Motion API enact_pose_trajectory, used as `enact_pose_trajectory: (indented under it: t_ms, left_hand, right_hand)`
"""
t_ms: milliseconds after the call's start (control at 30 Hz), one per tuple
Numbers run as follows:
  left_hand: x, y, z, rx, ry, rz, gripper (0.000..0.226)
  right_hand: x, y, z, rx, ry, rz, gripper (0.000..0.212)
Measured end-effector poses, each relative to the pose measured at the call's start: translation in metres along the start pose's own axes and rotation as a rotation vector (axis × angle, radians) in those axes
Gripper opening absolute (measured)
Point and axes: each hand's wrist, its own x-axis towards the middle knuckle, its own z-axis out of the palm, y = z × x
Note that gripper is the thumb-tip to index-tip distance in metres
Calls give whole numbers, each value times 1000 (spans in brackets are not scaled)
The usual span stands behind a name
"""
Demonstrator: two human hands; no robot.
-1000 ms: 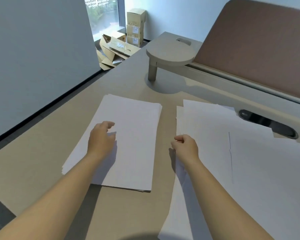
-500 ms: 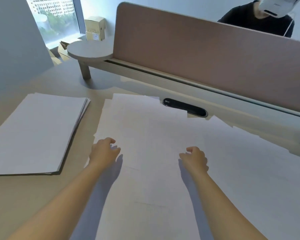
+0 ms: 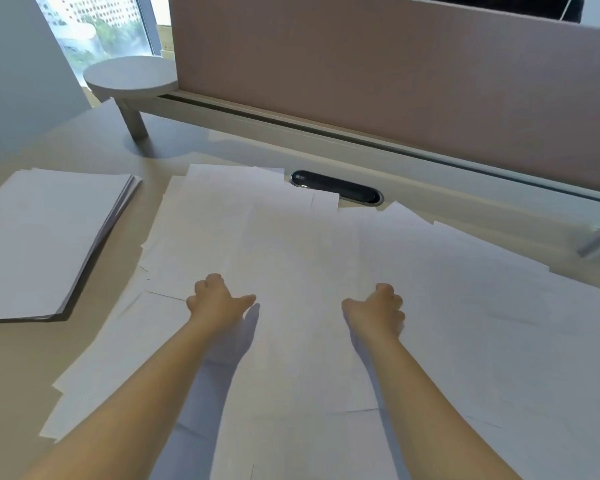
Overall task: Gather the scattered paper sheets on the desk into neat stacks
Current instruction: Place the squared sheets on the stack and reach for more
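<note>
While the head camera looked down across the desk (image 3: 94,344), I saw both bare forearms stretched forward over a wide spread of loose white sheets (image 3: 447,323) that overlapped at slightly different angles and covered the middle and right of the surface. My left hand (image 3: 215,301) lay on the sheets with its fingers curled under and the thumb pointing to the right; I could not tell whether it had hold of any paper. My right hand (image 3: 378,308) sat well apart from it on the same spread, knuckles up and fingers bent, and again I could not tell if a sheet was pinched beneath it. To the left, apart from the loose spread, a gathered stack (image 3: 45,237) lay squared on the desk, its edges nearly aligned. Beyond the papers a dark oval cable port (image 3: 340,188) was set in the desk, its near edge partly covered by a sheet's corner. Behind it rose a pinkish divider panel (image 3: 395,84), with a small round shelf (image 3: 130,76) at its left end.
</note>
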Motion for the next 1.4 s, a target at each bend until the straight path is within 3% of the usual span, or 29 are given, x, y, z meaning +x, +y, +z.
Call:
enact_pose_trajectory:
  t_ms: [133,233,367,467,567,633,700,800,867,1000,1100,1167,1300,1400]
  left_hand:
    - [-1,-7,-9,-240,-69,-65,62]
    - [-3,-18,-16,-192,-61,-4,14]
    - [-4,-29,-20,-251,9,110,21]
    - [-7,-24,-17,-327,59,187,23]
    - [-4,-12,-9,-290,64,208,18]
    - [0,-6,-1,-189,27,169,2]
    - [1,0,9,-91,8,131,9]
    - [-1,9,21,66,32,127,43]
    - [-3,20,29,128,8,173,52]
    - [-5,32,37,86,-50,214,54]
    - [-10,43,39,76,20,149,51]
    - [-16,47,40,86,81,75,49]
    - [-31,54,53,119,62,71,50]
    - [-39,64,64,68,-24,95,55]
  right_hand:
    - [3,5,12,296,-131,5,57]
    - [1,5,18,275,-214,-33,19]
    - [-4,7,14,270,-175,-117,32]
    - [-10,11,-5,173,-83,-150,12]
    - [-6,20,-29,-124,54,-75,46]
    - [0,29,-43,-165,129,-13,55]
    - [7,41,-50,-190,150,21,57]
    - [14,55,-51,-293,111,-42,60]
    - [16,56,-53,-269,63,-91,56]
    - [14,52,-55,-64,-5,-110,43]
    - [24,62,-71,-80,179,-33,49]
    - [30,70,-82,-76,219,67,57]
    - [35,74,-84,11,108,97,68]
    - [36,74,-75,248,-4,61,77]
